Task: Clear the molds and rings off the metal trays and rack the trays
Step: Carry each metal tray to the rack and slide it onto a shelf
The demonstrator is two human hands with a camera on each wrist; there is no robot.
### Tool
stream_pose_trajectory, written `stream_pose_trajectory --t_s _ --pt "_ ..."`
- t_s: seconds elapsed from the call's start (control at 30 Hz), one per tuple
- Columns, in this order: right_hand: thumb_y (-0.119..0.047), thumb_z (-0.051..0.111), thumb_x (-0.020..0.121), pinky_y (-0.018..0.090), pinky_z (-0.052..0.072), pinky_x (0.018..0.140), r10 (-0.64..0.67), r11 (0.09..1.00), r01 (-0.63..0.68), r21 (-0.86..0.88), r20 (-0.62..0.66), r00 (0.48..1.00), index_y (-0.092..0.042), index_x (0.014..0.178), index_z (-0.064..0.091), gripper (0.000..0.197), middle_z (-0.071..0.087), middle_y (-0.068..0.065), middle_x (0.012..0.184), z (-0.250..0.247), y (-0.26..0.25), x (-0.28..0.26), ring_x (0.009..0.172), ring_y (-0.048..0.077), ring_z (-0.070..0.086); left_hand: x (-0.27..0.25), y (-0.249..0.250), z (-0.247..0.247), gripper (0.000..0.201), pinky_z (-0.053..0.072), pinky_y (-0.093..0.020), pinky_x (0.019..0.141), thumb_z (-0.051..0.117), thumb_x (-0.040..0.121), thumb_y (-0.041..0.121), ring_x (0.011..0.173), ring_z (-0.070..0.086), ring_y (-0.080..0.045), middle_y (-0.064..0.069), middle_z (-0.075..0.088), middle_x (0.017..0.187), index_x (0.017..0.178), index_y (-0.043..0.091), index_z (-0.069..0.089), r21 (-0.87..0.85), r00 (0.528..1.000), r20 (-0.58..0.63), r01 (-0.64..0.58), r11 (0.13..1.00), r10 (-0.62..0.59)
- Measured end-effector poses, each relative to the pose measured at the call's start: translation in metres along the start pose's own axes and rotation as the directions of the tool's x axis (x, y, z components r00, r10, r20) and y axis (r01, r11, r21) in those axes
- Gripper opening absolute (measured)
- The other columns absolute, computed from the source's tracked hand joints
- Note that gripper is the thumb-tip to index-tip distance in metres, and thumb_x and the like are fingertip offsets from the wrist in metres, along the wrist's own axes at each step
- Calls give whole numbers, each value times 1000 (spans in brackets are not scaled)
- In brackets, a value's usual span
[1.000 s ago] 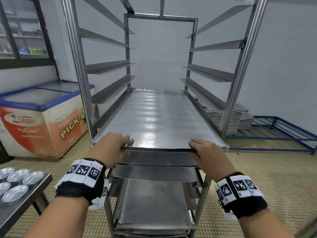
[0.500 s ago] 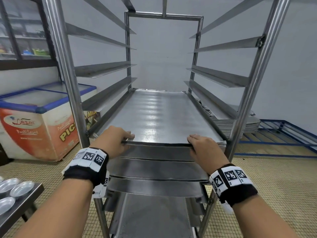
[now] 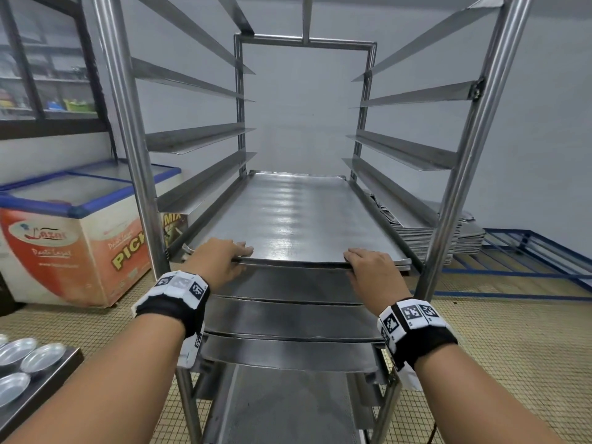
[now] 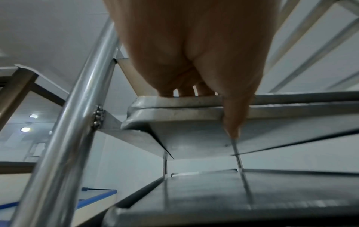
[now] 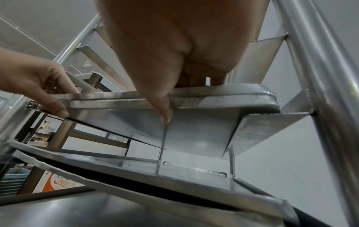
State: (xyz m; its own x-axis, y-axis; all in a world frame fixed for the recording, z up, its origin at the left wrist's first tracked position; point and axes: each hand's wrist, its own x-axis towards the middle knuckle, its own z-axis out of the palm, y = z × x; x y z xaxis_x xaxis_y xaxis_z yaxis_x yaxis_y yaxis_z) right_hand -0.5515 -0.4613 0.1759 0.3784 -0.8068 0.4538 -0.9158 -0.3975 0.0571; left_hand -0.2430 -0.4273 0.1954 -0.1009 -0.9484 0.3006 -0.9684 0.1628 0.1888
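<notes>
Both hands hold the near edge of a big flat metal tray [image 3: 298,219]; the left hand [image 3: 219,261] pinches the left part of that edge, with fingers on top and the thumb under it; the right hand [image 3: 373,270] pinches the right part the same way; each grip is closed on the tray, and the wrist views show the thumbs pressed up against its underside.

The tray lies inside the tall steel rack [image 3: 128,129]; its long sides sit on the side rails, and its far end is close to the back of the rack; only the near edge pokes out a little; from below it looks like two thin trays lying one on the other, though I cannot be sure.

More trays [image 3: 288,322] sit on the rails below, and they stick out nearer to the person; a pile of trays [image 3: 461,235] lies on the floor on the far right, behind the rack.

Some small round molds [image 3: 28,360] sit on a counter [image 3: 48,382] at the near left; a chest freezer [image 3: 73,232] stands to the left of the rack.

I think this tray is almost home and needs just a small push; it looks stiff and thin, not soft; it is wide, so it is probably a bit heavy and could tip if held with one hand; the shiny metal looks slippery, so holding it at two spots on the near edge, well apart, seems the best way; if one side goes in crooked it might jam on a rail.
</notes>
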Motion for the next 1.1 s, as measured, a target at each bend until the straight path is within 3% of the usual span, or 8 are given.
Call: stream_pose_trajectory --t_s 0.1,0.27,0.4,0.53,0.63,0.77,0.9,1.1 --pt "-27 57 96 35 25 116 15 1000 -15 -5 6 1000 -15 139 49 45 50 2 145 -3 -4 -8 136 21 43 -16 2 14 40 27 -40 116 56 98 22 138 42 -25 0 52 145 138 25 55 182 990 -128 -35 983 59" --pt "-33 53 98 36 3 125 20 999 -17 -49 75 997 -11 156 16 72 15 8 164 -11 -5 -29 152 23 10 -49 -5 28 77 13 -41 124 68 87 17 151 20 -31 -10 26 162 155 16 32 180 981 -182 -30 983 64" --pt "-31 54 98 33 8 124 23 1000 -25 19 79 997 -11 157 17 73 15 7 164 -22 -7 -47 152 20 12 -68 -8 20 73 19 -37 122 67 87 16 148 28 -28 -9 34 159 152 15 36 108 981 -186 -29 994 49" --pt "-30 59 95 33 31 118 69 990 -71 120 18 997 -11 145 45 56 46 5 149 -37 -4 -58 139 19 41 -84 -4 -5 54 41 -37 108 64 89 18 127 51 -25 -8 58 136 141 13 52 -21 950 -310 17 1000 -23" --pt "-28 60 94 41 46 103 190 969 -164 184 -137 972 -10 129 61 39 65 8 125 -53 6 -60 117 25 58 -84 -7 -29 50 43 -42 107 64 91 19 122 53 -29 -13 59 130 138 9 53 -91 890 -436 102 991 -132" --pt "-24 62 93 39 50 99 392 904 -274 328 -376 840 -1 127 56 41 60 16 121 -74 25 -57 112 29 58 -76 -11 -64 46 42 -47 103 64 90 19 119 49 -36 -19 52 127 130 3 50 -299 751 -548 237 924 -370" --pt "-27 62 95 43 45 99 596 785 -393 479 -408 692 1 137 40 54 45 21 130 -95 44 -40 116 35 51 -48 -26 -82 44 43 -50 102 63 91 24 119 52 -39 -20 53 129 129 5 53 -509 665 -492 304 805 -562" --pt "-20 52 99 38 42 90 667 720 -428 546 -376 643 5 123 50 34 50 24 121 -100 62 -1 107 39 53 2 -51 -83 36 50 -53 93 58 91 32 107 60 -43 -21 63 115 114 4 61 -641 530 -496 311 702 -688"
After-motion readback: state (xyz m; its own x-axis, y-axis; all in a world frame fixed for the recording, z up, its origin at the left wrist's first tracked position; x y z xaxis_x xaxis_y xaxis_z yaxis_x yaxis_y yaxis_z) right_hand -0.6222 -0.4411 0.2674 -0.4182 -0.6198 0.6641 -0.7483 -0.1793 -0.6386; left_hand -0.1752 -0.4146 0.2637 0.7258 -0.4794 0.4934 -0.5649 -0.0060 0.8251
